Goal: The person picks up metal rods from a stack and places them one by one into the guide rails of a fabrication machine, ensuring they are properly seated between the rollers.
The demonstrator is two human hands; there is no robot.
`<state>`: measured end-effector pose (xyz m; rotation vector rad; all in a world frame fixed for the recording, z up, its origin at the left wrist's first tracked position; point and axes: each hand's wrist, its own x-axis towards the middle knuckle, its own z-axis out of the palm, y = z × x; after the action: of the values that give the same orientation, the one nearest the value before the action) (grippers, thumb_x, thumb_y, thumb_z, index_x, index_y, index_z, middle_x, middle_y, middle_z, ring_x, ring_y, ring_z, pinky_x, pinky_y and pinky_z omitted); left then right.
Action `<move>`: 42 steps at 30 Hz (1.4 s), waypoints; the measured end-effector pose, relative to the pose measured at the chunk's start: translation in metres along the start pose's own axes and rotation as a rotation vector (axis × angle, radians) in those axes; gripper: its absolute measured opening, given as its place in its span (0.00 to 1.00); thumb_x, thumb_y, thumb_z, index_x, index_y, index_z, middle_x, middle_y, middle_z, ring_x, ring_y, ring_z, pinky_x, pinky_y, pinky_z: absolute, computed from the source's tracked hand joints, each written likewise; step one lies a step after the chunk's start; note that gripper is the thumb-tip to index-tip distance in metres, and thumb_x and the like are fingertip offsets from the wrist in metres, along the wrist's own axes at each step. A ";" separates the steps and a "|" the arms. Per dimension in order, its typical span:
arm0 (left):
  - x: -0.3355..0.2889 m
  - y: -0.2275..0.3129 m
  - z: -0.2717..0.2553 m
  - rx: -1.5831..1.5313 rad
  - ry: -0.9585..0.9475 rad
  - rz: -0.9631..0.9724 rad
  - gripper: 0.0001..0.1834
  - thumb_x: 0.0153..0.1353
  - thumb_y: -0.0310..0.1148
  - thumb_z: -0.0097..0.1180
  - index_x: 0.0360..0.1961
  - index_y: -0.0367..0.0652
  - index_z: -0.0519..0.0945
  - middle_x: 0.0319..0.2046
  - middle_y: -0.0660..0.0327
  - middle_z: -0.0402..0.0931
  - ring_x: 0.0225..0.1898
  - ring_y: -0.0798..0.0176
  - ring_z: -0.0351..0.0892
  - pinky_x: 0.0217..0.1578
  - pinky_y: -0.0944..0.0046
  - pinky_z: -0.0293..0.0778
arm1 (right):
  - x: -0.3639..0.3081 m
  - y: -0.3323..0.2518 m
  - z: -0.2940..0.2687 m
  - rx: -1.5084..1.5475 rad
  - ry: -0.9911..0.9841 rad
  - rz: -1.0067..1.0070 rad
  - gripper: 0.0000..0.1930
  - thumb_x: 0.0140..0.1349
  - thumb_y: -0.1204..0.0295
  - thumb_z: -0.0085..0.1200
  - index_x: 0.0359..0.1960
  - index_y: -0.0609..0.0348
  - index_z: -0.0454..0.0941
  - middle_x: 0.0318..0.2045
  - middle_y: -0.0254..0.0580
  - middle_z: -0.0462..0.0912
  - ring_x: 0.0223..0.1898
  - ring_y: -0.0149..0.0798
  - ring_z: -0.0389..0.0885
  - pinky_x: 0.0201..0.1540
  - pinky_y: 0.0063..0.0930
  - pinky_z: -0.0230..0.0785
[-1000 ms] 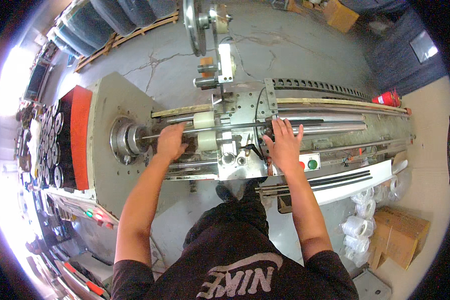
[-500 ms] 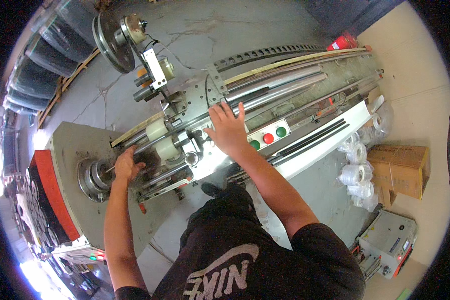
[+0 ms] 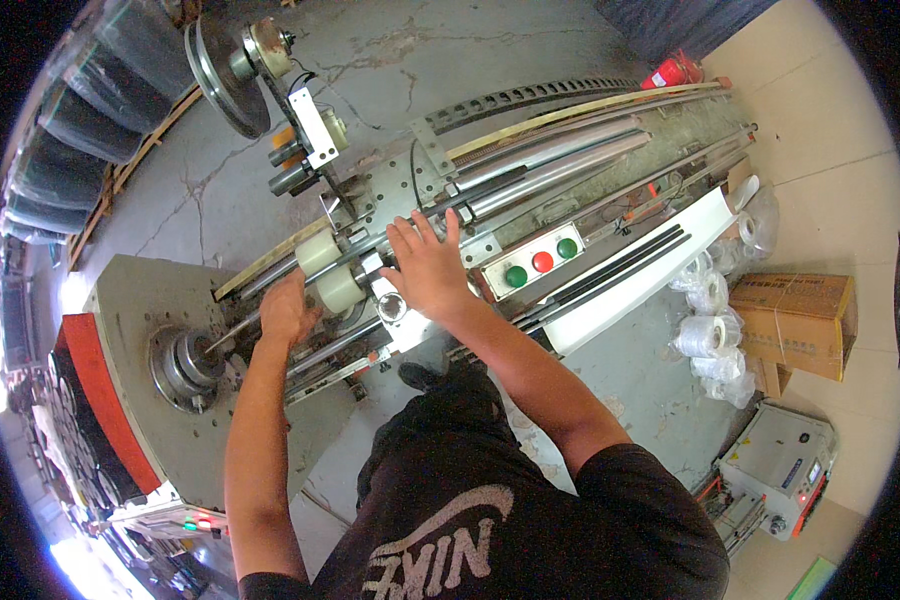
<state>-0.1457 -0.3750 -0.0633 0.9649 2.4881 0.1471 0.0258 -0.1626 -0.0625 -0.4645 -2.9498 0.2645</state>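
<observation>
Metal rod (image 3: 370, 243) running beneath both grips, left grip (image 3: 287, 310) bent over it, cannot tell if clenched, right grip (image 3: 428, 270) spread, released, white rollers (image 3: 340, 289) between.

Slanting across the frame's centre, a long, worn grey-green metal machine bed (image 3: 685, 125) carries polished steel rails (image 3: 580, 168) and a drilled flat metal carriage (image 3: 392, 185).
</observation>
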 end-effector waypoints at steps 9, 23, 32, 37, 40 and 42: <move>-0.024 -0.104 0.020 -0.015 0.148 0.019 0.46 0.51 0.38 0.77 0.71 0.45 0.69 0.60 0.45 0.79 0.60 0.39 0.78 0.62 0.46 0.73 | 0.003 -0.025 0.002 -0.060 -0.034 0.018 0.34 0.73 0.47 0.51 0.72 0.56 0.68 0.73 0.43 0.69 0.78 0.47 0.58 0.77 0.73 0.31; -0.016 -0.100 0.001 0.062 0.019 -0.063 0.42 0.54 0.50 0.74 0.69 0.52 0.73 0.49 0.48 0.85 0.53 0.41 0.83 0.54 0.44 0.79 | 0.009 -0.044 0.004 -0.041 0.003 0.011 0.34 0.70 0.53 0.57 0.71 0.60 0.68 0.72 0.45 0.70 0.76 0.47 0.62 0.76 0.72 0.33; 0.007 -0.020 0.017 0.007 0.205 0.123 0.37 0.50 0.38 0.76 0.61 0.42 0.74 0.51 0.49 0.84 0.54 0.45 0.84 0.54 0.47 0.79 | 0.009 -0.050 0.008 -0.125 -0.010 -0.024 0.34 0.71 0.53 0.56 0.72 0.60 0.66 0.72 0.46 0.70 0.76 0.49 0.61 0.77 0.70 0.31; 0.011 -0.018 0.018 -0.110 0.233 0.204 0.40 0.41 0.34 0.79 0.59 0.43 0.75 0.48 0.48 0.85 0.51 0.40 0.84 0.54 0.45 0.78 | 0.007 -0.047 0.007 -0.124 0.036 -0.035 0.35 0.72 0.52 0.54 0.73 0.61 0.65 0.73 0.48 0.68 0.76 0.52 0.61 0.77 0.70 0.31; 0.002 -0.031 0.017 -0.087 0.226 0.133 0.36 0.43 0.34 0.76 0.56 0.43 0.77 0.48 0.48 0.85 0.51 0.41 0.84 0.53 0.45 0.79 | 0.003 -0.042 0.014 -0.174 0.068 -0.043 0.39 0.68 0.49 0.57 0.74 0.62 0.64 0.74 0.47 0.66 0.77 0.51 0.58 0.77 0.71 0.30; -0.004 -0.052 0.018 -0.070 0.209 0.071 0.35 0.45 0.36 0.76 0.56 0.42 0.77 0.48 0.49 0.85 0.51 0.41 0.84 0.54 0.44 0.78 | 0.003 -0.042 0.017 -0.189 0.074 -0.052 0.39 0.69 0.49 0.56 0.74 0.62 0.64 0.74 0.47 0.66 0.77 0.51 0.58 0.77 0.71 0.30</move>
<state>-0.1667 -0.4175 -0.0912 1.0567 2.6171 0.3729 0.0075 -0.2036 -0.0704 -0.4096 -2.9215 -0.0375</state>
